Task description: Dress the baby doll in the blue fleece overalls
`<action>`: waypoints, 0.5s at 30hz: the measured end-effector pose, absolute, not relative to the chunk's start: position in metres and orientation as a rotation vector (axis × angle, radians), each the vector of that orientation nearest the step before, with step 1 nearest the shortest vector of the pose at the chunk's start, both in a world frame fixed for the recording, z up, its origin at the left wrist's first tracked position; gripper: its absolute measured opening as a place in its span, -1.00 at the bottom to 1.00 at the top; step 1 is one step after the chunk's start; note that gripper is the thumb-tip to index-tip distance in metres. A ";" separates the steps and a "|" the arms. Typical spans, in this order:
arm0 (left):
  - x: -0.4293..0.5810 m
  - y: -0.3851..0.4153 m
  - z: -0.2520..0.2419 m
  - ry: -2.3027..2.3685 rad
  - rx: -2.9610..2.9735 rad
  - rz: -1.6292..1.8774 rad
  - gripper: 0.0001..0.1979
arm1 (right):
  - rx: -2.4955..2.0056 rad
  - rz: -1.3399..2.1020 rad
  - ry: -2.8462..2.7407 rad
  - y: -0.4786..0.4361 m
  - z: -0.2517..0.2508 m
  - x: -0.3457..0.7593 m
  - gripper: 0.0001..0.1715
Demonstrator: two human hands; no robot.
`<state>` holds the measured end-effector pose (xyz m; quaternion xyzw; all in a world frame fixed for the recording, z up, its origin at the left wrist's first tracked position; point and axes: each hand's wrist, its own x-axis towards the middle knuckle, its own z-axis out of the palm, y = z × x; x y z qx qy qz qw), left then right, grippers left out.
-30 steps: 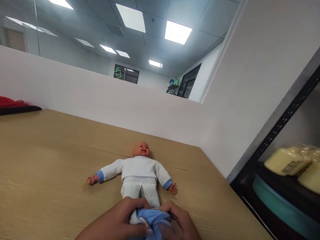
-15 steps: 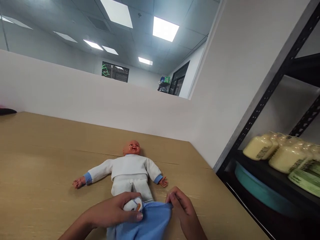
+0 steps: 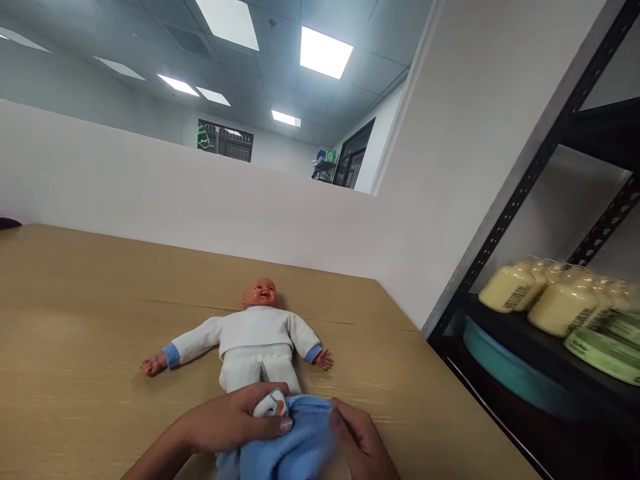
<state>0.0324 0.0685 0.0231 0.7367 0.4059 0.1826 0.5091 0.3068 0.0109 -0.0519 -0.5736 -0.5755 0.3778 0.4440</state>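
With the left hand (image 3: 227,420) and right hand (image 3: 364,441) both pinching the fuzzy light-blue cloth (image 3: 300,437), even tension should limit bunching near the white-clothed baby doll (image 3: 256,332).

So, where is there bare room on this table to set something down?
Bare tabletop stretches left of the doll, back to the wall, and right of it, towards the shelving. Around the doll's legs it's crowded: left hand and right hand hold blue cloth.
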 end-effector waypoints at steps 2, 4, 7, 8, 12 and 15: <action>0.032 0.069 0.022 1.014 1.768 0.441 -0.43 | -1.362 0.925 -1.505 0.014 -0.040 0.307 -0.21; 0.031 0.070 0.020 1.019 1.771 0.418 -0.39 | -1.335 0.914 -1.580 0.018 -0.030 0.309 -0.31; 0.028 0.073 0.015 0.998 1.783 0.382 -0.35 | -1.331 0.932 -1.650 0.026 -0.025 0.312 -0.33; 0.027 0.074 0.013 0.993 1.784 0.370 -0.34 | -1.327 0.942 -1.660 0.028 -0.026 0.312 -0.32; 0.025 0.076 0.006 0.990 1.777 0.334 -0.29 | -1.301 0.982 -1.624 0.030 -0.030 0.310 -0.31; 0.023 0.078 0.006 0.966 1.773 0.321 -0.31 | -1.266 1.044 -1.692 0.025 -0.023 0.312 -0.43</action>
